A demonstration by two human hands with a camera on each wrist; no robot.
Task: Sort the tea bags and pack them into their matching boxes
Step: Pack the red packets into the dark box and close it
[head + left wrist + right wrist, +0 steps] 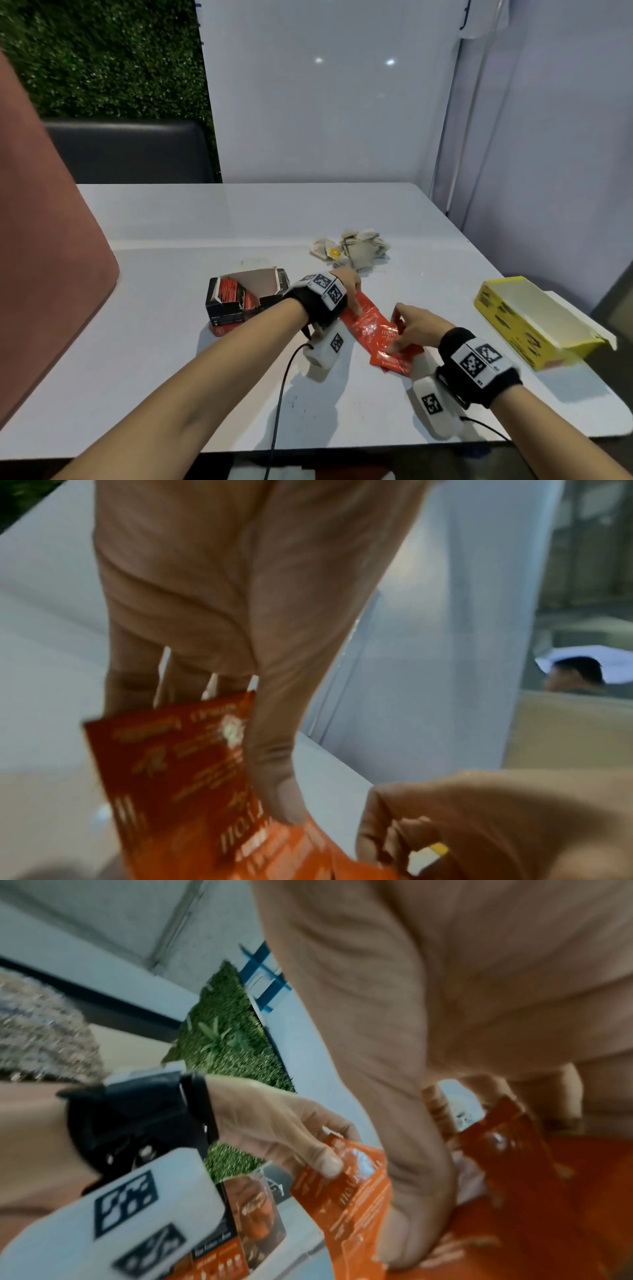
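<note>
Several red tea sachets lie fanned on the white table in front of me. My left hand pinches the far end of one red sachet between thumb and fingers. My right hand pinches the near sachets, thumb on top and fingers curled behind. An open black and red box stands just left of my left wrist, with red sachets standing inside. A pile of beige tea bags lies farther back. An open yellow box sits at the right and looks empty.
The table's right edge runs just past the yellow box, beside a pale wall. A dark seat back and green hedge wall stand behind the table. Cables trail from both wrist cameras toward the near edge.
</note>
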